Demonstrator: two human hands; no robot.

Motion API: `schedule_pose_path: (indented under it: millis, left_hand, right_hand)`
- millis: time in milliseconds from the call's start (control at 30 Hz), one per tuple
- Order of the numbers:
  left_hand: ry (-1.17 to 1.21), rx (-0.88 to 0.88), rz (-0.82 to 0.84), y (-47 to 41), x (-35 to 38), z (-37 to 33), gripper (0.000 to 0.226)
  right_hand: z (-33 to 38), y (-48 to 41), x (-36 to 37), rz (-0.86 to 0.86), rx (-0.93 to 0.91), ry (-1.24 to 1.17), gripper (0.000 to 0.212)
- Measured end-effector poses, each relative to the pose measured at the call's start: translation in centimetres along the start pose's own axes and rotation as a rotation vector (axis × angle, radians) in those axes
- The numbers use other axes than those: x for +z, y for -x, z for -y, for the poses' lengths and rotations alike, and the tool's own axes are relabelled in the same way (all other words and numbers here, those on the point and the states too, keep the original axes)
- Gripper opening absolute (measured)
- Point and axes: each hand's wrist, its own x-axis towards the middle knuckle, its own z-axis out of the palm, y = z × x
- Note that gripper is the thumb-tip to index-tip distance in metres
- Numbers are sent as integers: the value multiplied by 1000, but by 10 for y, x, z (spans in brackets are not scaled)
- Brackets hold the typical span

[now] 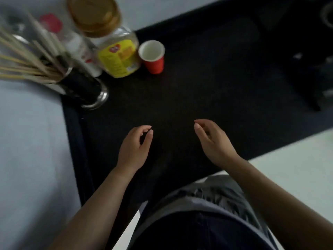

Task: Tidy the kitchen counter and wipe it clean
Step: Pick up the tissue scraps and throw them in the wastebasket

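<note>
Your left hand and right hand hover loosely curled and empty near six o'clock, seemingly poised to reach. The black counter spreads beneath them. At ten o'clock the oil bottle and chopstick holder crowd the corner, probably freeing wiping space. The red cup stands just beside the bottle, at eleven.

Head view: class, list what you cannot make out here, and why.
- Yellow label on the clear bottle: print blurred, unreadable.
- Red-capped bottle: motion-blurred, partly behind the chopsticks.
- Dark objects at the right edge: cut off, lost against the black counter.
</note>
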Motion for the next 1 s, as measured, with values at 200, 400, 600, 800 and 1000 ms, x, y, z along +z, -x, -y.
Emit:
schedule_pose_path:
  millis: [200, 400, 600, 800, 1000]
  left_hand:
    - [42, 219, 366, 47, 68, -102, 27]
    - [175, 367, 639, 95, 174, -230, 31]
    - [120, 606, 848, 143, 301, -343, 25]
    - [-24, 809, 1040, 194, 382, -410, 25]
    - [-177, 825, 1143, 199, 455, -458, 28]
  right_hand:
    - [-77, 93, -80, -252, 57, -137, 39]
    - [-166, 194, -176, -503, 157, -315, 37]
    - [-259, 299, -251, -857, 238, -348, 42]
    - [-326, 373, -273, -1136, 380, -484, 46]
    - [-378, 378, -300, -1199, 478, -612, 44]
